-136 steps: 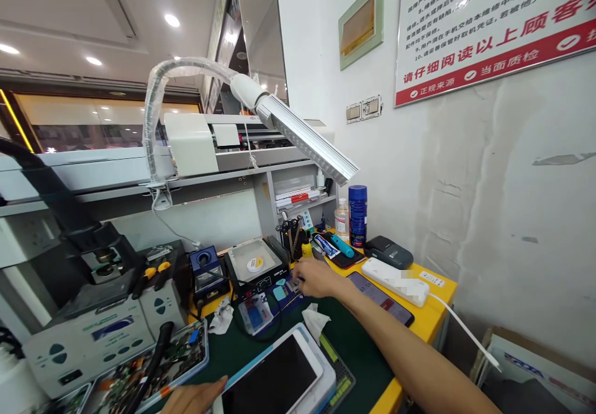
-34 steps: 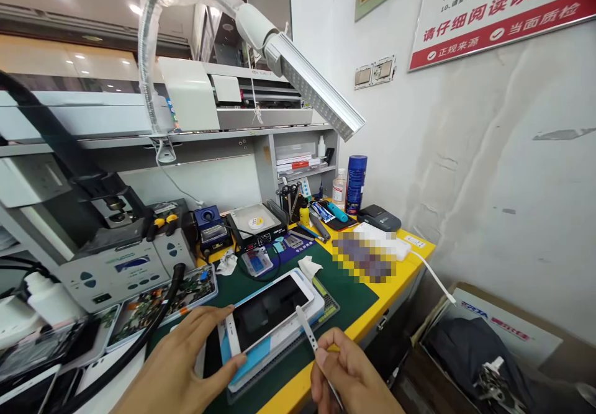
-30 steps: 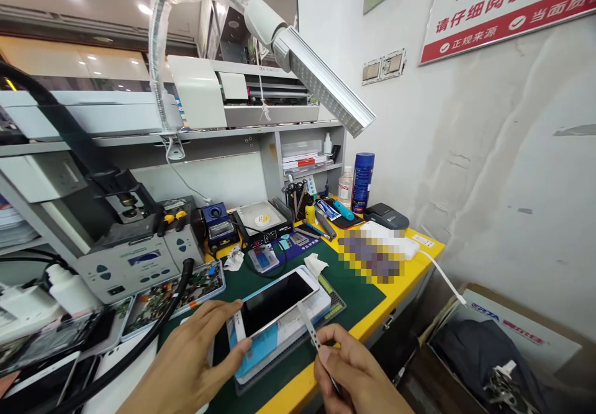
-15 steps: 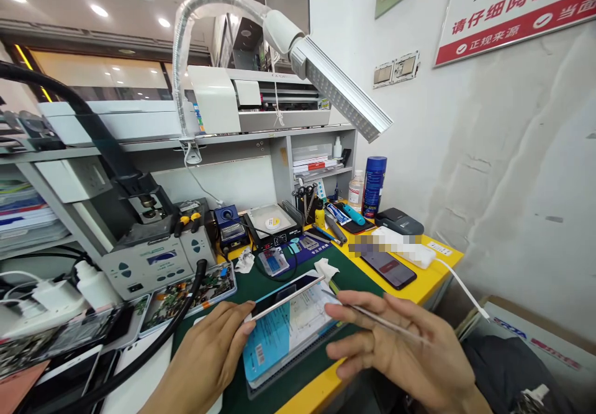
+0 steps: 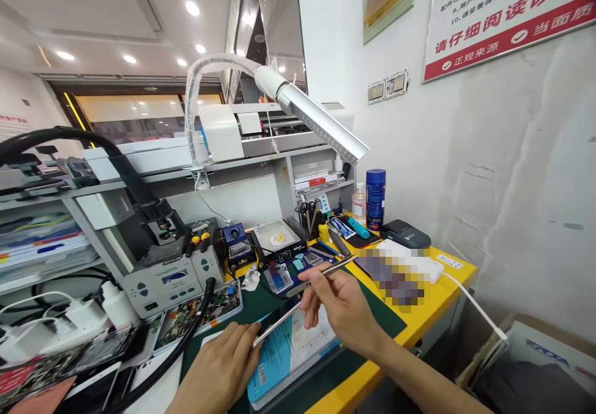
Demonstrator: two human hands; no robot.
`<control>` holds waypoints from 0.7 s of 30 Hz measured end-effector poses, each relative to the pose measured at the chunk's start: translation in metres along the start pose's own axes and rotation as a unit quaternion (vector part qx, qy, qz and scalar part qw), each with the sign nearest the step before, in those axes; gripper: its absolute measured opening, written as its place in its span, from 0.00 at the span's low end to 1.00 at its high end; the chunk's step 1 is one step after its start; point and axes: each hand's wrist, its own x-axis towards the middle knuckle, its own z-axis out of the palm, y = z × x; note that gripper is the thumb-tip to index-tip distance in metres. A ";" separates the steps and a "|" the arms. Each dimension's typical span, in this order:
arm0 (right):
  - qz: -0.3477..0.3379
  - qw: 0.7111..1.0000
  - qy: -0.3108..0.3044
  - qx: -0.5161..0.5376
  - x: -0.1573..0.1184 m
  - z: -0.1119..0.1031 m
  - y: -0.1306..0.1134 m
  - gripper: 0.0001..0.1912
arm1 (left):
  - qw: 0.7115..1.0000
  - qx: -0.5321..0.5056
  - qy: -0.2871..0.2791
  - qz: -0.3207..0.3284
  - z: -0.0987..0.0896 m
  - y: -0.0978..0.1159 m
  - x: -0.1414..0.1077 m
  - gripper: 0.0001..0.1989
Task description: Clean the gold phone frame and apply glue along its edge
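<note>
My left hand (image 5: 223,361) is closed on the near end of a phone (image 5: 278,323) with a dark screen and a pale edge. The phone sits tilted above a blue-and-white printed packet (image 5: 270,358) on the green mat. My right hand (image 5: 338,305) pinches a thin metal pry tool (image 5: 342,263). Its flat tip lies to the left, just over the far part of the phone, and its other end sticks out up and to the right. Whether the tip touches the phone I cannot tell; my right fingers hide that far end.
A tray of circuit boards (image 5: 218,302) and a soldering station (image 5: 172,283) stand on the left, crossed by a black hose (image 5: 186,333). A lamp (image 5: 321,119) hangs overhead. A blue can (image 5: 375,198) and a black case (image 5: 405,234) stand at the back right.
My right hand has moved left and turned over, bringing the pry tool above the phone. The left hand keeps its hold. The view has tilted up slightly.
</note>
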 end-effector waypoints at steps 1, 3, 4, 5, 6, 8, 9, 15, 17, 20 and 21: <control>-0.012 1.000 0.000 -0.007 0.000 0.002 0.004 0.22 | 1.000 0.002 -0.005 0.004 0.000 0.000 0.001 0.13; -0.040 0.998 0.008 -0.050 -0.007 0.006 0.015 0.18 | 1.000 0.000 -0.016 0.007 0.000 0.001 0.001 0.13; -0.058 0.995 0.016 -0.084 -0.014 0.007 0.020 0.16 | 1.000 -0.004 -0.023 0.006 -0.001 0.001 0.002 0.13; -0.079 0.989 0.035 -0.116 -0.022 0.009 0.027 0.14 | 1.000 -0.008 -0.028 0.003 -0.001 0.001 0.002 0.12; -0.088 0.984 0.046 -0.149 -0.031 0.012 0.033 0.12 | 0.999 -0.014 -0.032 -0.001 -0.002 0.001 0.002 0.12; -0.108 0.969 0.045 -0.216 -0.048 0.020 0.045 0.08 | 0.999 -0.024 -0.038 -0.011 -0.002 0.001 0.001 0.12; -0.124 0.962 0.043 -0.241 -0.055 0.024 0.050 0.06 | 0.999 -0.029 -0.040 -0.017 -0.003 0.001 0.000 0.12; -0.195 0.958 0.024 -0.210 -0.068 0.048 0.068 0.09 | 0.996 -0.044 -0.054 -0.053 -0.003 0.001 -0.003 0.12; -0.193 0.959 0.006 -0.210 -0.066 0.051 0.070 0.11 | 0.996 -0.046 -0.053 -0.057 -0.002 0.001 -0.003 0.13; -0.206 0.956 0.004 -0.207 -0.065 0.053 0.073 0.14 | 0.996 -0.050 -0.048 -0.058 -0.001 0.000 -0.003 0.14; -0.216 0.955 0.008 -0.203 -0.065 0.054 0.074 0.14 | 0.996 -0.052 -0.045 -0.058 -0.001 0.000 -0.003 0.14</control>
